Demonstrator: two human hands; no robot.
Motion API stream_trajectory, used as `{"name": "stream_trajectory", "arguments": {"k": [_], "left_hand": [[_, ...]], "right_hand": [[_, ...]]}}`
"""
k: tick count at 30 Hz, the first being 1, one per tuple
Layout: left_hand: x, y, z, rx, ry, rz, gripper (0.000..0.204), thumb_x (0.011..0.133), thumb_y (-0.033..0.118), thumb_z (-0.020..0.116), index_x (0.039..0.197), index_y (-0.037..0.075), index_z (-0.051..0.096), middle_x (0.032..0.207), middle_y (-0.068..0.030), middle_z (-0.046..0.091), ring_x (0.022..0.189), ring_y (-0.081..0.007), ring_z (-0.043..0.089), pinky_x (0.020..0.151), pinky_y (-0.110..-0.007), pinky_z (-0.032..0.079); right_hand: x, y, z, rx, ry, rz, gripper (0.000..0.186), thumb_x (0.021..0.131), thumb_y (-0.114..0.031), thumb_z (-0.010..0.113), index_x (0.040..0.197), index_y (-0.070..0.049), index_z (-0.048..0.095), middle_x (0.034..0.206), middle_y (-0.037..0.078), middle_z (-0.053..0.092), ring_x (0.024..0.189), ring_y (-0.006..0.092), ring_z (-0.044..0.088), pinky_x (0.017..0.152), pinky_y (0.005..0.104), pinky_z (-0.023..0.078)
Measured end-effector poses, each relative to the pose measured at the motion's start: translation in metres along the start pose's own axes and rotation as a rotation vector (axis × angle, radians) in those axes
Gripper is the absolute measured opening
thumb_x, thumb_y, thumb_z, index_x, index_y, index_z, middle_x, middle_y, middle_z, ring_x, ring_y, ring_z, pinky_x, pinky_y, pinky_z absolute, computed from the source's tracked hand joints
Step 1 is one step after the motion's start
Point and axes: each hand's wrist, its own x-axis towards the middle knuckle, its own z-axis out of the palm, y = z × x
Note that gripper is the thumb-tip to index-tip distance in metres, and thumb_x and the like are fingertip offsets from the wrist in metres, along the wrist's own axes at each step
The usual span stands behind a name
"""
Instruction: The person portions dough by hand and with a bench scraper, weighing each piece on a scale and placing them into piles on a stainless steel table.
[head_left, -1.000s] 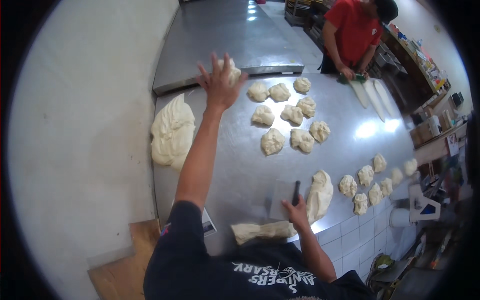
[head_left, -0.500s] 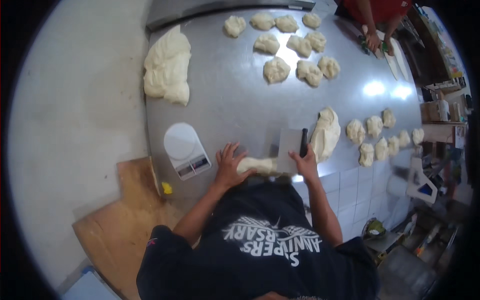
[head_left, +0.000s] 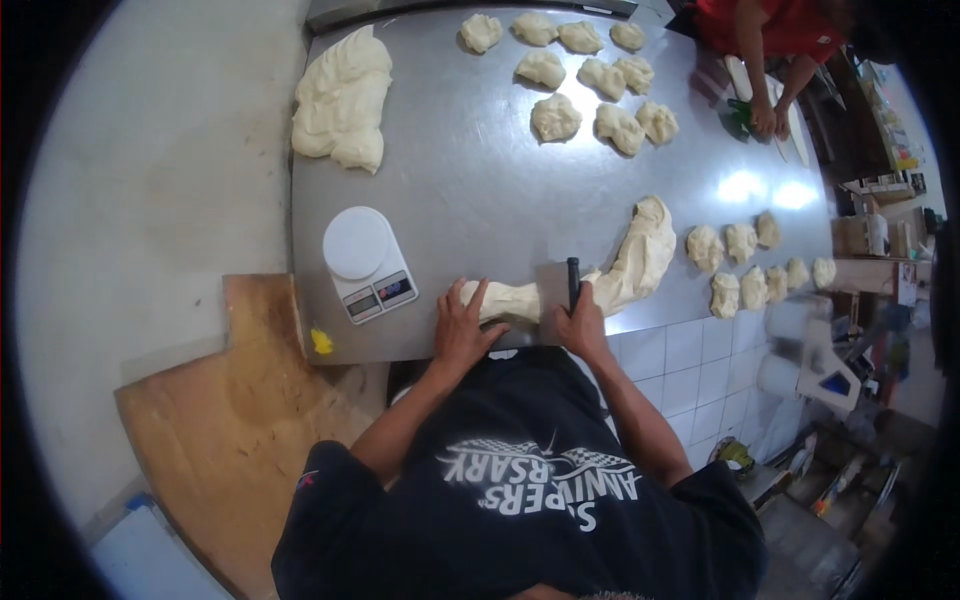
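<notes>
My right hand [head_left: 582, 322] grips the black handle of a dough scraper [head_left: 573, 284]. Its blade stands upright across a long strip of pale dough [head_left: 512, 302], near the table's front edge. Around the strip's left end, my left hand [head_left: 462, 328] has its fingers over the dough and its thumb on the near side. Right of the scraper, a thicker mass of dough [head_left: 645, 255] curves away toward the far side. Left of my left hand stands a white digital kitchen scale [head_left: 357, 243] with nothing on its round plate.
Several dough pieces [head_left: 556, 118] lie at the back of the steel table [head_left: 450, 190], more [head_left: 741, 243] at the right. A large dough slab [head_left: 343, 100] rests at the far left. Another person's hands [head_left: 770, 120] work with something green at the far right corner.
The scraper has moved left and turned from lying tilted to upright across the dough. My left hand has closed round the strip's end. The view has shifted slightly.
</notes>
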Motion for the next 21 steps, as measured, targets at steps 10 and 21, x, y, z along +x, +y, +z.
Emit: {"name": "stream_trajectory", "arguments": {"k": [10, 21], "left_hand": [[0.008, -0.006, 0.006, -0.092, 0.039, -0.007, 0.086, 0.072, 0.034, 0.093, 0.144, 0.007, 0.055, 0.138, -0.0197, 0.052, 0.125, -0.0411, 0.052, 0.107, -0.05, 0.047], [0.016, -0.054, -0.091, -0.832, 0.381, -0.162, 0.056, 0.085, 0.019, 0.08, 0.135, 0.002, 0.061, 0.13, -0.0155, 0.065, 0.113, -0.0245, 0.066, 0.096, -0.037, 0.055]], "right_hand": [[0.012, -0.028, 0.074, -0.015, 0.053, -0.048, 0.047, 0.092, -0.019, 0.067, 0.125, 0.003, 0.042, 0.084, 0.035, 0.066, 0.081, 0.056, 0.065, 0.073, 0.0625, 0.05], [0.016, -0.066, 0.043, 0.674, -0.365, 0.181, 0.035, 0.1, -0.029, 0.07, 0.12, -0.002, 0.059, 0.096, 0.003, 0.065, 0.087, 0.0111, 0.057, 0.077, 0.0307, 0.05]]}}
